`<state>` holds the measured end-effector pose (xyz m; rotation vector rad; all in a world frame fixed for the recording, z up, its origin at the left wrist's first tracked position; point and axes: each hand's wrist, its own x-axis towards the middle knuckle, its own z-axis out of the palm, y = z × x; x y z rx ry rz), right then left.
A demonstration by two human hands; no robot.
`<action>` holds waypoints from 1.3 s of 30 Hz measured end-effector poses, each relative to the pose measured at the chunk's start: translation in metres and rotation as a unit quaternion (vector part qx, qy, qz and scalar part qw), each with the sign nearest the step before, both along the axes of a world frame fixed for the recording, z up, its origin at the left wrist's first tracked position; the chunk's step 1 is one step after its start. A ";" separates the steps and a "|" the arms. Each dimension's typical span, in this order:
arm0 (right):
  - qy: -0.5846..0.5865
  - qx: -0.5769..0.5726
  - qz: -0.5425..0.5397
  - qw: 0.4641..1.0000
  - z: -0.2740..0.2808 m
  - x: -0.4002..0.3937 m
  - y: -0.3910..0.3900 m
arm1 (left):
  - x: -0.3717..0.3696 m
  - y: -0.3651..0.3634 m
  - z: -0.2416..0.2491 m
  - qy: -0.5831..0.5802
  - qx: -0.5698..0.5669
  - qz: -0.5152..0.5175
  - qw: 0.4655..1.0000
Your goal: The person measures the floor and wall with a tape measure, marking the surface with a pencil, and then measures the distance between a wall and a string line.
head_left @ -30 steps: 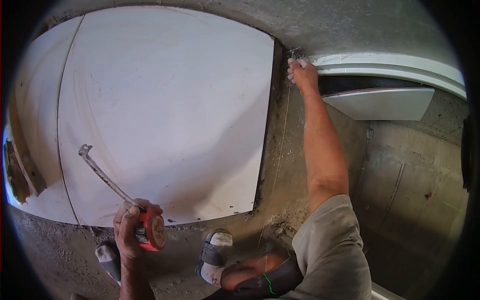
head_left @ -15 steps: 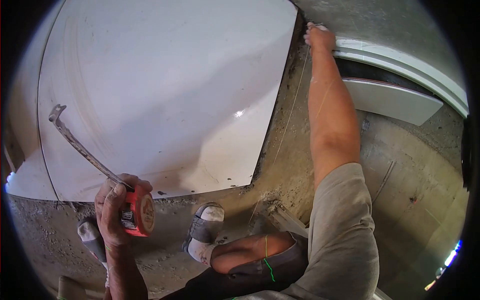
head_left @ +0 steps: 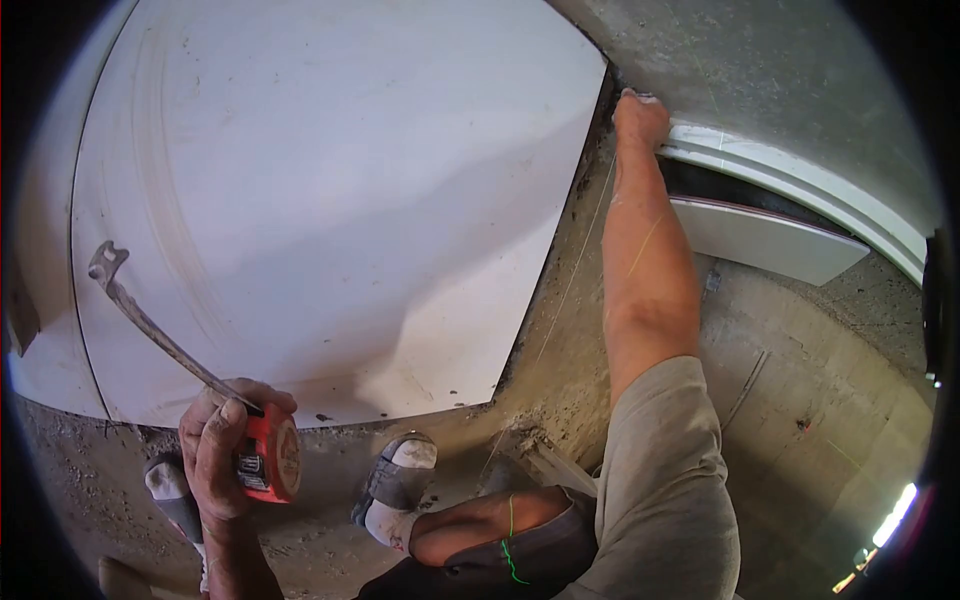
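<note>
Room over the slab [head_left: 350, 200], a crowded floor strip [head_left: 575, 375] beside it.
A hand could pass above the slab from top center to mid-frame. At lower left, the blade [head_left: 165, 340] juts over it from the tape [head_left: 268, 455] and left hand [head_left: 215, 440]. Right of center, the string [head_left: 571, 272] and right arm [head_left: 650, 260] obstruct the strip; at upper right, the wall [head_left: 740, 60] bounds it. Foot [head_left: 400, 480] and knee [head_left: 485, 530] obstruct bottom center.

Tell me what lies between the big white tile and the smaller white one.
Gritty floor, a thin string and the right forearm, as the head view shows.
</note>
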<state>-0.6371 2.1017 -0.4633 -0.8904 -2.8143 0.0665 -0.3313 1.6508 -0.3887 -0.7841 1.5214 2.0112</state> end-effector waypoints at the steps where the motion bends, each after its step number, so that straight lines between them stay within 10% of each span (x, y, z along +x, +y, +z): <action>1: 0.011 0.009 -0.012 1.000 0.004 0.001 -0.006 | -0.001 -0.001 -0.001 0.004 0.002 0.002 1.000; 17: 0.016 -0.052 -0.084 0.995 -0.018 -0.014 0.024 | 0.002 -0.004 0.002 0.021 0.011 0.004 1.000; 23: -0.067 0.041 -0.010 0.997 0.024 0.012 0.021 | 0.007 0.001 0.003 -0.004 0.025 0.051 0.998; 31: -0.010 -0.122 0.189 0.974 0.078 0.141 -0.024 | 0.005 0.014 0.018 -0.065 0.042 0.064 0.995; 36: -0.056 -0.278 0.337 0.898 0.120 0.256 -0.116 | 0.016 0.045 0.017 -0.080 0.112 0.054 0.989; 39: -0.204 -0.461 0.400 0.766 0.135 0.301 -0.168 | 0.020 0.074 0.025 -0.074 0.155 0.070 0.983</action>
